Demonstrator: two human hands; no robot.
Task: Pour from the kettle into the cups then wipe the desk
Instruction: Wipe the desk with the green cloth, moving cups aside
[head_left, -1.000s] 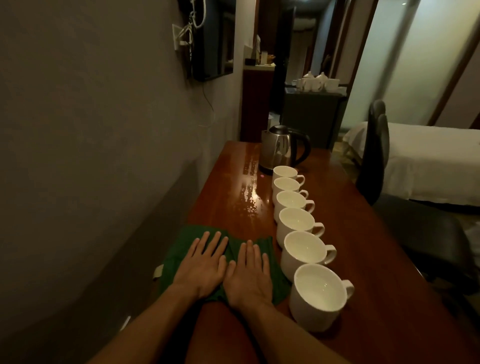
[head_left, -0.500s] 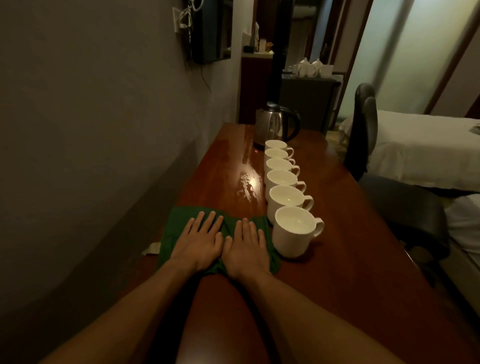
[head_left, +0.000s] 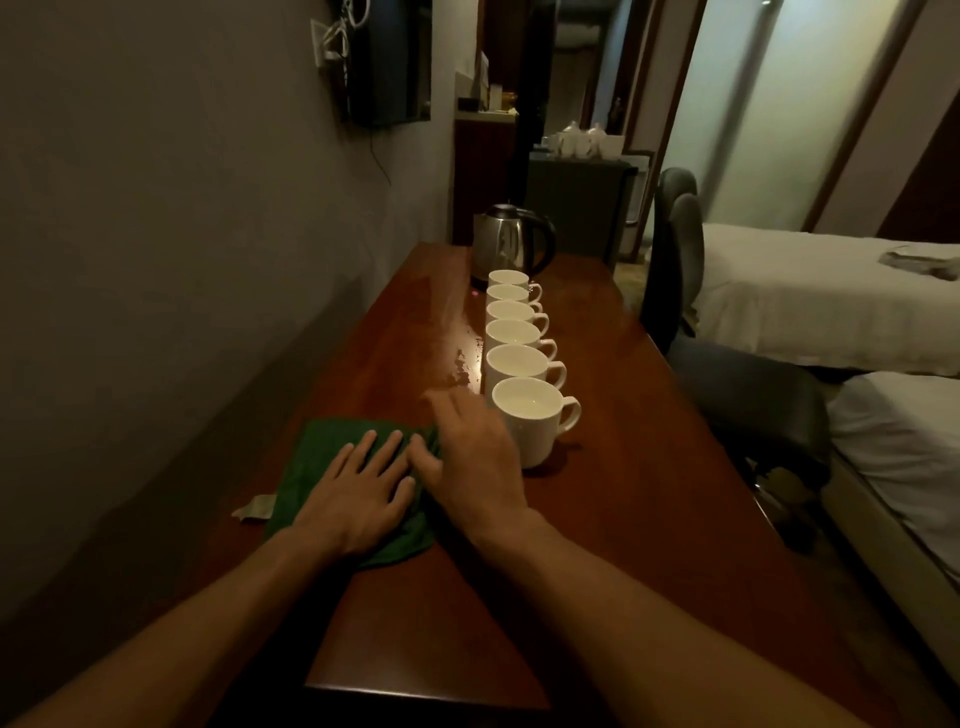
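Note:
Several white cups stand in a row along the wooden desk (head_left: 649, 467), from the nearest cup (head_left: 535, 426) back to a steel kettle (head_left: 511, 244) at the far end. A green cloth (head_left: 317, 457) lies on the desk left of the nearest cup. My left hand (head_left: 358, 488) presses flat on the cloth, fingers spread. Blurred by motion, my right hand (head_left: 472, 457) is at the cloth's right edge with its fingers stretched forward beside the nearest cup. The cloth bunches up by its thumb. Water drops (head_left: 460, 366) glisten left of the cups.
A grey wall runs close along the desk's left side. A scrap of paper (head_left: 254, 506) pokes out from under the cloth. A dark office chair (head_left: 675, 249) stands at the desk's right edge, with white beds (head_left: 805, 296) beyond it.
My right hand has left its flat rest on the cloth and moved forward and to the right, toward the nearest cup. The left hand stays pressed on the cloth.

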